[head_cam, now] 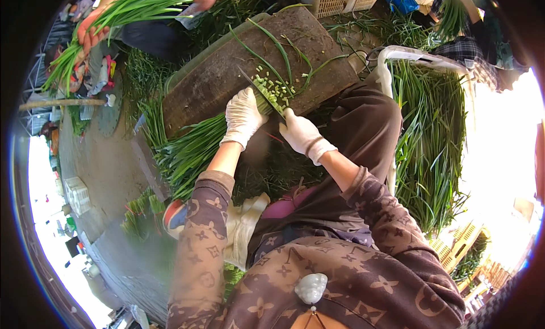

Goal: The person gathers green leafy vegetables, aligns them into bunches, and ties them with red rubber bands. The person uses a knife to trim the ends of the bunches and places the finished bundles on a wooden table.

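Note:
My left hand [245, 114], in a white glove, grips a bunch of green chives [193, 152] near its pale stem ends. The long leaves trail down to the left, past the board's edge. In my right hand [300, 132], also gloved in white, is a knife [266, 97]; its handle is hidden in my fist. The dark blade lies across the stem ends, right beside my left hand. Short cut stem pieces [279, 90] are scattered on the worn wooden board [204, 86] just beyond the blade. A few loose leaves [276, 44] lie across the board's far part.
A white-framed holder [387, 69] packed with long green leaves [428, 146] stands at my right. Another person's hand [89, 33] holds a green bunch at upper left. Plastic crates [340, 1] stand at the back. Leaf scraps [276, 176] cover the ground below my hands.

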{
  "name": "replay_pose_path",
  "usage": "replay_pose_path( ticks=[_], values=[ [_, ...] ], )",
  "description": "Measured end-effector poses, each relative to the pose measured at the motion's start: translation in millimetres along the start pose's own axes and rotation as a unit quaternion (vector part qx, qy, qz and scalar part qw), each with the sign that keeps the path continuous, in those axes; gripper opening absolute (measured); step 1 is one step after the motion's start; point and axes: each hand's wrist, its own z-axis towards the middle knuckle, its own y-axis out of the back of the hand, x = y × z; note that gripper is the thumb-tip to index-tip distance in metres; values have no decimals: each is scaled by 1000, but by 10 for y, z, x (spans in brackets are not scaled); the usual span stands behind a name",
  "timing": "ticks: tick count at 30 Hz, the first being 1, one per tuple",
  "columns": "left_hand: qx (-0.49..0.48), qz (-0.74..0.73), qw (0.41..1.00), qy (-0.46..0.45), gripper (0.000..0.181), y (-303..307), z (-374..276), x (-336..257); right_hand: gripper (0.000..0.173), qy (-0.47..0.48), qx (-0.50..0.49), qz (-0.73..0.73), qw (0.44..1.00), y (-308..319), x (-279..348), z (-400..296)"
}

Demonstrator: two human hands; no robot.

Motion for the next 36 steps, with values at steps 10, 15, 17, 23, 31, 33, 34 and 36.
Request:
replay_pose_path(
  ticks=[10,15,17,23,31,33,34,36],
  values=[
    [70,45,996,12,140,299,-492,268,29,72,-140,26,987,451,-34,336],
    [158,5,987,37,125,484,-428,466,25,-35,-234,-111,965,1119,-339,935],
    [159,15,987,32,120,515,-399,466,25,12,-249,-176,952,1129,-612,1030],
    [64,-73,994,54,101,1478,-747,481,18,231,-73,-204,948,879,-553,731],
    [-148,21,989,24,97,3227,-1650,553,31,371,39,-232,899,872,-251,191],
    [-156,89,984,17,99,3461,-1834,525,31,221,-65,-308,923,701,-168,327],
    [-144,106,983,38,100,3520,-1956,527,33,222,-105,-298,922,611,-212,389],
    [-175,140,974,27,96,3562,-2184,574,36,179,-134,-295,929,454,-458,590]
  ],
)
